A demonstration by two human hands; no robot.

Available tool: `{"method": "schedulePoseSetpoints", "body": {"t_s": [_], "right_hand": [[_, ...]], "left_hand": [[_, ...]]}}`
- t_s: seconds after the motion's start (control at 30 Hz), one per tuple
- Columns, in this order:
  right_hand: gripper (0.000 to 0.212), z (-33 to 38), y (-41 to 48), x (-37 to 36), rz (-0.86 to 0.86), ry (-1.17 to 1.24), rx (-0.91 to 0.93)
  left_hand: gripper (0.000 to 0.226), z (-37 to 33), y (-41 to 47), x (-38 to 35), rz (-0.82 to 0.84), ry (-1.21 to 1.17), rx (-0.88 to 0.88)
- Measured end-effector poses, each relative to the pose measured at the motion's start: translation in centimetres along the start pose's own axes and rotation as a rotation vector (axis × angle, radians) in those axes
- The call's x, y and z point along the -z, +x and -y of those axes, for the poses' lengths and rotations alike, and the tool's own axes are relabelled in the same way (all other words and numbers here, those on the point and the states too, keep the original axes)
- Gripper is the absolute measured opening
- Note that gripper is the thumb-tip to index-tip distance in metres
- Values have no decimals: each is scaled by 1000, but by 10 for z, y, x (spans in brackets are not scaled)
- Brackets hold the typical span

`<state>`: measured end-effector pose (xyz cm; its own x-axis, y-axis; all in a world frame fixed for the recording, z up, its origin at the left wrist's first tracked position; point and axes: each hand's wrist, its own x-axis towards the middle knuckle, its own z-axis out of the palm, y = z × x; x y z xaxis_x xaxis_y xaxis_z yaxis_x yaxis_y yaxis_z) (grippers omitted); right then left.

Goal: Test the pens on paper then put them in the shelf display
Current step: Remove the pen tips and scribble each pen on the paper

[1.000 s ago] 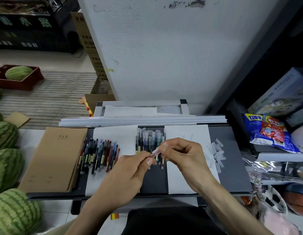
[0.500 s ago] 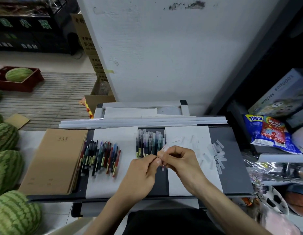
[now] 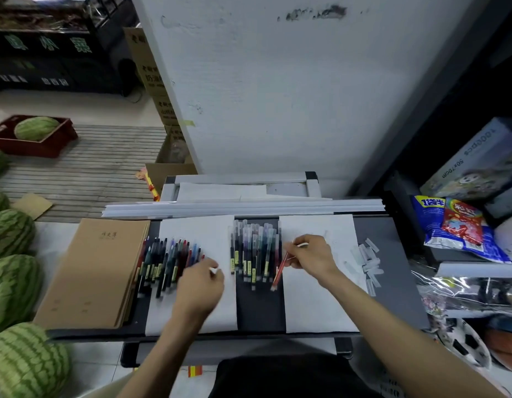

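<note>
My right hand pinches a red pen at the left edge of the right paper sheet; the pen slants down-left. My left hand hovers over the left paper sheet, fingers curled on a small pale pen cap. A row of dark capped pens lies on the left sheet beside this hand. A second row of clear-capped pens rests on the dark strip between the sheets.
The sheets lie on a dark grey shelf tray. Loose clear caps are piled right of the right sheet. Brown notebooks sit at the left, white strips behind. Watermelons line the floor; snack bags lie at the right.
My hands, joined on one pen over the middle row, have separated. The left hand moved left with the cap; the right hand keeps the red pen at the right sheet.
</note>
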<state>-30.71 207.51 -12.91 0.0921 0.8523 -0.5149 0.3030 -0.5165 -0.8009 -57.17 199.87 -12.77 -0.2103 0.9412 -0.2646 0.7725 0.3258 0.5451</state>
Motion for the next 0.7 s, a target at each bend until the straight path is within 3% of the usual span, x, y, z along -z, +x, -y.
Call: {"method": "schedulePoseSetpoints", "body": {"t_s": [0.2, 0.5, 0.7], "right_hand": [[31, 2, 35, -9, -42, -414, 28], [31, 10, 39, -18, -59, -587, 31], [18, -8, 23, 4, -136, -732, 165]], "left_hand": [[15, 27, 23, 17, -10, 223, 69], [9, 25, 36, 7, 52, 388, 121], [21, 26, 37, 4, 57, 438, 97]]}}
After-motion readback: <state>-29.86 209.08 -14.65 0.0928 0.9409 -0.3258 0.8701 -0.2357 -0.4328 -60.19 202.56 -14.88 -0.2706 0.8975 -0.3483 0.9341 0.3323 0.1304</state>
